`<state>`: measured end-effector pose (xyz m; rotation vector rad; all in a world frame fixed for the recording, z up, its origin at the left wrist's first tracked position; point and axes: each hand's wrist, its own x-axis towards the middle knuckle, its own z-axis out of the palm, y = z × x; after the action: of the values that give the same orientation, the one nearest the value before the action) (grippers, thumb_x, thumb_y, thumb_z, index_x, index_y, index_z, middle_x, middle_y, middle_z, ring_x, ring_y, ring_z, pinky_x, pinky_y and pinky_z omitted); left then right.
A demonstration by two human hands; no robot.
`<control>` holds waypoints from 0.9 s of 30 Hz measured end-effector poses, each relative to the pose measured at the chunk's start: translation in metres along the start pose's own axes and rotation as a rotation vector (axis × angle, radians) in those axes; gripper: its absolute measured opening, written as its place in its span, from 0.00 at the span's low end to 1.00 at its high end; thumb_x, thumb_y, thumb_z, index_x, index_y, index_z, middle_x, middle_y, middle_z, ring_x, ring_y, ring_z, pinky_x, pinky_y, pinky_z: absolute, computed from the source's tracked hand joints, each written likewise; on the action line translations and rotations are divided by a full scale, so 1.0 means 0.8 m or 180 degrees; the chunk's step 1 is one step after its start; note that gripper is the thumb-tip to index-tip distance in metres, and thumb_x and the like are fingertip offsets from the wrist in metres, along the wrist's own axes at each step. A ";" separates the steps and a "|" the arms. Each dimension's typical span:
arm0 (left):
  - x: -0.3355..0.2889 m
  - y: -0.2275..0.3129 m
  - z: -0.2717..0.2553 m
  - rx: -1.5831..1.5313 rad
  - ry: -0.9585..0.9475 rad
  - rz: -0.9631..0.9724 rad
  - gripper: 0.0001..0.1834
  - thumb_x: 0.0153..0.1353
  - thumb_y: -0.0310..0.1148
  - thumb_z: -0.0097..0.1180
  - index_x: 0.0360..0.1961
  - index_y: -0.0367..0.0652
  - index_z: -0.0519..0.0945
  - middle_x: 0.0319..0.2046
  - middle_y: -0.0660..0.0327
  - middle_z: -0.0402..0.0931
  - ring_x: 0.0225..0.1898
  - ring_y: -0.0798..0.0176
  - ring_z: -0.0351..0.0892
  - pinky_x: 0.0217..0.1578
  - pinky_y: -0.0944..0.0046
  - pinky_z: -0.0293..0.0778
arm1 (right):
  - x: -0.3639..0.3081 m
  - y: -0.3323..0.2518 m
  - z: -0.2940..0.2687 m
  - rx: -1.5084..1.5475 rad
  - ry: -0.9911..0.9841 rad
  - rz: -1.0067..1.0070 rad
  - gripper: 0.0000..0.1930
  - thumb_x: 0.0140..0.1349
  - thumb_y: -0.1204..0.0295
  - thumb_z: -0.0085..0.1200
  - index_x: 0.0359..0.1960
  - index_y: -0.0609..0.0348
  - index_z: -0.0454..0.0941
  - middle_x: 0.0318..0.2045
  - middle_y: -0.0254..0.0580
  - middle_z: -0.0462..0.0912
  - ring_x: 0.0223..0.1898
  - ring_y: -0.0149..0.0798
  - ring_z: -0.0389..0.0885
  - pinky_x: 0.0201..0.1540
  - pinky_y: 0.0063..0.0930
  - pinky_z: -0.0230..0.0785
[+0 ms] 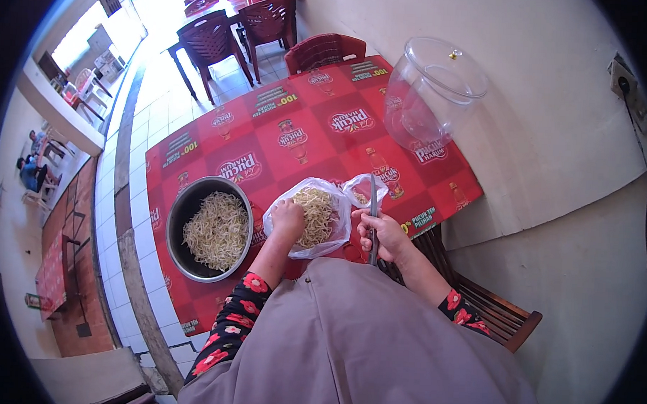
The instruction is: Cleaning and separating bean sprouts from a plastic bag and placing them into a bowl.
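My left hand [288, 219] is at the left side of an open white plastic bag [343, 230] of bean sprouts [314, 217]. Its fingers are curled against the sprouts, and the fingertips are hidden. In my right hand [385, 235] is a long, narrow grey utensil [373, 196], knife-like in shape, held upright just right of the bag. A smaller plastic bag [378, 189] with a few pale bits inside lies behind the utensil. Left of my left hand stands a round metal pot [174, 248] with a heap of bean sprouts [215, 231] in it.
The red patterned tablecloth [298, 101] covers the table. A big clear plastic container [431, 92] stands at its far right by the wall. Red chairs [325, 54] are beyond the far edge, and a slatted wooden chair [494, 308] is at the right. People sit far left.
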<state>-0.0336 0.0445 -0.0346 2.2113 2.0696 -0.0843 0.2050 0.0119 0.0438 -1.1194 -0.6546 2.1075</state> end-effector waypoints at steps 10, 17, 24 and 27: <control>-0.017 -0.030 -0.037 -0.3125 -0.0359 -0.0723 0.10 0.47 0.34 0.64 0.26 0.37 0.81 0.19 0.63 0.77 0.21 0.70 0.74 0.24 0.67 0.71 | 0.023 0.003 0.014 -0.0338 -0.0328 -0.0145 0.25 0.67 0.52 0.33 0.50 0.61 0.67 0.20 0.29 0.69 0.16 0.20 0.64 0.18 0.11 0.60; -0.035 -0.025 -0.058 -0.3945 -0.0315 -0.0634 0.10 0.51 0.30 0.62 0.30 0.33 0.80 0.25 0.63 0.79 0.27 0.74 0.73 0.30 0.70 0.69 | 0.038 0.011 0.047 -0.1632 -0.0531 -0.0412 0.21 0.64 0.65 0.44 0.59 0.53 0.62 0.23 0.29 0.69 0.19 0.20 0.63 0.19 0.14 0.58; -0.048 0.006 -0.093 -0.3874 -0.0202 -0.0132 0.08 0.50 0.28 0.61 0.32 0.36 0.81 0.26 0.64 0.80 0.28 0.74 0.73 0.30 0.69 0.70 | 0.042 0.014 0.052 -0.1322 -0.0692 -0.0355 0.18 0.62 0.70 0.48 0.54 0.52 0.66 0.21 0.28 0.69 0.18 0.20 0.63 0.18 0.15 0.57; -0.047 0.018 -0.102 -0.3522 -0.0069 -0.0019 0.08 0.49 0.29 0.61 0.32 0.39 0.82 0.24 0.64 0.79 0.26 0.75 0.72 0.29 0.68 0.69 | 0.037 0.011 0.045 -0.1044 -0.0673 -0.0417 0.14 0.61 0.72 0.49 0.49 0.52 0.68 0.21 0.27 0.69 0.17 0.20 0.62 0.17 0.15 0.55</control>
<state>-0.0243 0.0160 0.0517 1.4632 1.4826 0.8133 0.1595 0.0234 0.0404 -0.9962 -1.1759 2.0695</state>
